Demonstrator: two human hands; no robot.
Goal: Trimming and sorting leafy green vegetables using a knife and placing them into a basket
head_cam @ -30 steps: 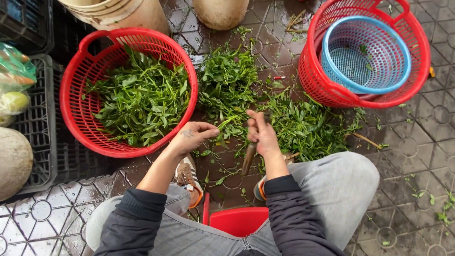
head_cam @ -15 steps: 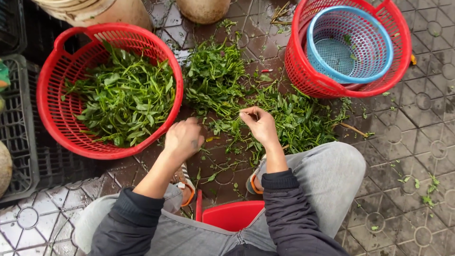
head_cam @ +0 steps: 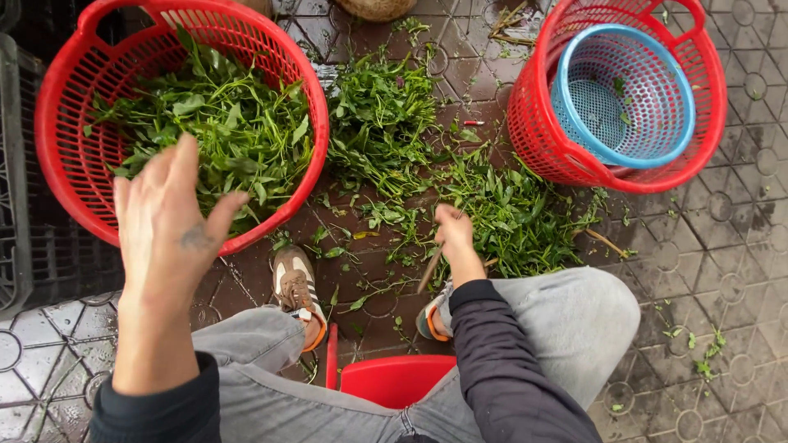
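Our left hand (head_cam: 168, 221) hovers open-fingered and empty over the near rim of the red basket (head_cam: 49, 176) of picked greens (head_cam: 217, 131), while right of it our right hand (head_cam: 453, 238) pinches a brown stalk (head_cam: 429, 269) beside the loose greens (head_cam: 492, 209).

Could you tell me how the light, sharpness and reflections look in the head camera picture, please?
Head view: soft, even daylight with no hard shadows; the wet dark paving tiles give a dull sheen; the raised open left hand looms large and slightly soft over the big red plastic basket of green leaves; the right hand, pinching a thin brown stem, is crisp.
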